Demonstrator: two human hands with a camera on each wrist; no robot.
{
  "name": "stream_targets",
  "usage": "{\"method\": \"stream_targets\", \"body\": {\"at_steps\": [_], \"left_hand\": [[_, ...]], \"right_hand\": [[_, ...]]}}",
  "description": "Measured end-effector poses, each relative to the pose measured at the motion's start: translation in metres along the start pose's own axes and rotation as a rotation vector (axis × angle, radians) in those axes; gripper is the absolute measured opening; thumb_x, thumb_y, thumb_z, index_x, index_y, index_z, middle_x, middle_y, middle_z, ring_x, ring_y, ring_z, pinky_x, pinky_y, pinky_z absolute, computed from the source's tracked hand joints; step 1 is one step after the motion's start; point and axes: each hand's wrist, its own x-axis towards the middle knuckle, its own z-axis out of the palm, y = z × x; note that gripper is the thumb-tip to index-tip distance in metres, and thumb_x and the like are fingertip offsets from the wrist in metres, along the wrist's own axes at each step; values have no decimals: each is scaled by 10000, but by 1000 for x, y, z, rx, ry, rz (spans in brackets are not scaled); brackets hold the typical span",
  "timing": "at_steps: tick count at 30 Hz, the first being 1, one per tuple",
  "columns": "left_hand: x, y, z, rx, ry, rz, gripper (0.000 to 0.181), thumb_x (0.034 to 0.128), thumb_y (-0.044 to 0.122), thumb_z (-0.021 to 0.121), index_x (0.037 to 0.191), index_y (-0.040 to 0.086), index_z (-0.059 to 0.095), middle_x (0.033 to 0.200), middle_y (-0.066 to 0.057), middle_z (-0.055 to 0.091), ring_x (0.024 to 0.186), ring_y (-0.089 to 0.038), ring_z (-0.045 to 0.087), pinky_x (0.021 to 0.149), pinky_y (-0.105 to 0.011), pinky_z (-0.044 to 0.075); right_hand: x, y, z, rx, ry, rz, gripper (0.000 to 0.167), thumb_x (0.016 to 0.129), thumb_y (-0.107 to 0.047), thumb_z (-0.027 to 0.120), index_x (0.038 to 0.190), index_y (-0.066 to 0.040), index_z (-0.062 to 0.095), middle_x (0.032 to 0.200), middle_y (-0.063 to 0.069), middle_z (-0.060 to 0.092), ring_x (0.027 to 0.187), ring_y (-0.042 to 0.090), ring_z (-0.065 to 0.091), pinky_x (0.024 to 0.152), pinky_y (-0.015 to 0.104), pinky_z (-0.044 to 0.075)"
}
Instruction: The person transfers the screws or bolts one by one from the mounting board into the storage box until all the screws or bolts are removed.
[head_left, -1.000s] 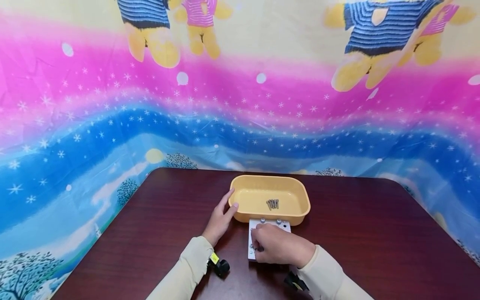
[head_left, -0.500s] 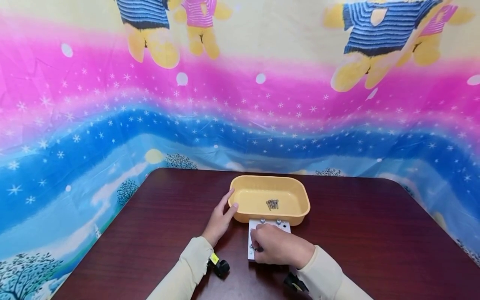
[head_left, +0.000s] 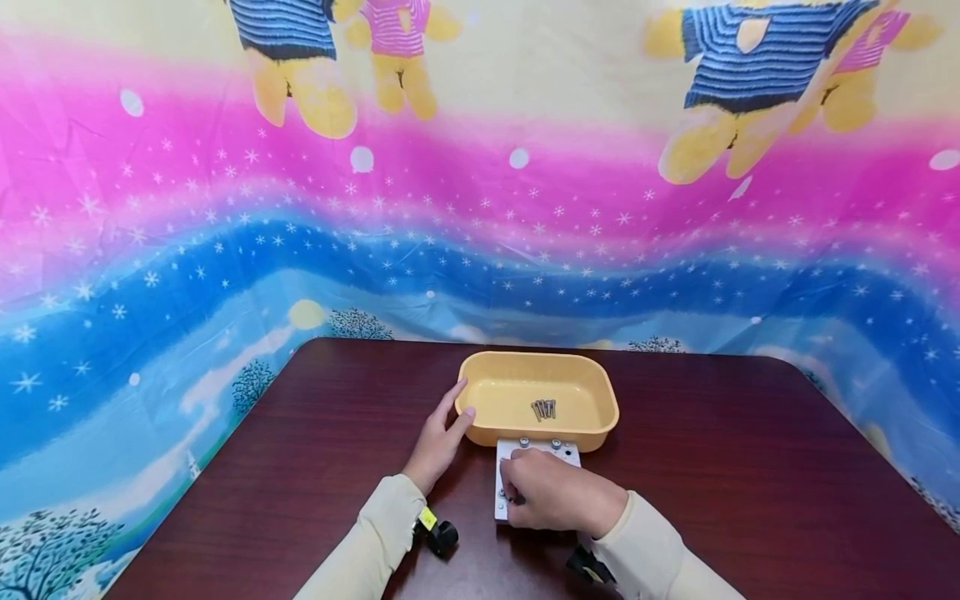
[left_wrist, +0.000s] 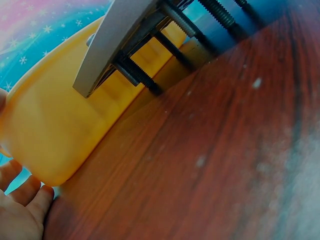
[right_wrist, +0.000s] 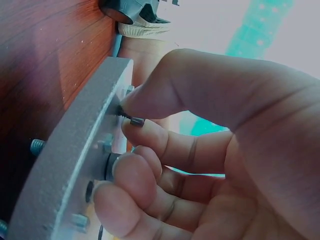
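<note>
My right hand (head_left: 558, 492) is over a light metal plate (head_left: 501, 467). In the right wrist view its thumb and index finger pinch a small dark screw (right_wrist: 137, 121) at a hole in the plate's face. Other screw heads stand up from the plate, and threaded shanks (left_wrist: 218, 14) stick out below it in the left wrist view. My left hand (head_left: 435, 446) rests against the left end of a yellow plastic bin (head_left: 480, 435), fingers extended along its side and thumb at the near rim. The right hand hides much of the plate in the head view.
Several loose screws (head_left: 543, 409) lie inside the bin, right of its middle. The plate sits right up by the bin's near wall. Beneath everything is a dark reddish wooden table (head_left: 712, 442), with a printed cloth (head_left: 480, 208) hanging behind it.
</note>
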Motion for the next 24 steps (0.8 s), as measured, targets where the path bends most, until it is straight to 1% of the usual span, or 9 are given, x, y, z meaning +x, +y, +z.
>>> {"method": "stream_targets", "body": {"at_steps": [6,13,20,24], "left_hand": [[-1,0,0,-5,0,-3,527,1002,284,531,1499,219,369,1545,-47,324,1426,-256,248,1143,-480,220],[-1,1,0,0,2,-14,525,997,305,537,1493,242,376,1545,-49,325,1425,-266,250,1140,-491,224],[0,2,0,-4,2,-21,535,998,304,535,1499,222,368,1544,-47,326,1427,-263,243,1145,-488,211],[0,1,0,-9,-7,-25,554,996,311,539,1507,197,357,1550,-56,315,1429,-272,239,1142,-502,215]], "right_hand": [[0,0,0,3,-5,-1,164,764,-113,700,725,-153,546,704,-86,462,603,47,434,540,190,398],[1,1,-1,20,-10,-5,160,769,-127,696,728,-158,545,693,-91,468,593,48,438,527,191,396],[1,2,-2,65,-50,12,120,799,-145,689,773,-167,574,706,-93,484,603,46,457,538,198,416],[2,3,-3,89,-48,-9,111,799,-126,676,776,-164,575,695,-93,489,587,43,458,529,197,414]]}}
